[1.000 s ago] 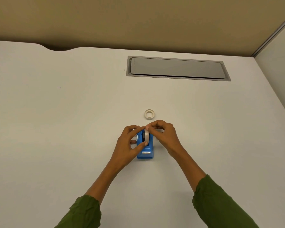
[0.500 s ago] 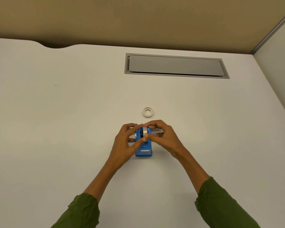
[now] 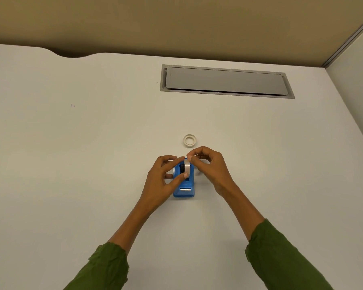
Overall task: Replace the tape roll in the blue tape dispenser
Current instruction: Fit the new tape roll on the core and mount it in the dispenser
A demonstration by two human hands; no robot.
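Over the blue tape dispenser (image 3: 184, 189), left hand (image 3: 161, 181) and right hand (image 3: 210, 166), fingertips pinching its upright tape roll (image 3: 186, 168).

I see the blue tape dispenser (image 3: 184, 190) standing on the white desk, a pale tape roll (image 3: 186, 168) upright in its cradle; a second roll (image 3: 189, 140) lies flat just beyond.

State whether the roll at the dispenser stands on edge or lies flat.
On edge: the roll stands upright in the blue dispenser.
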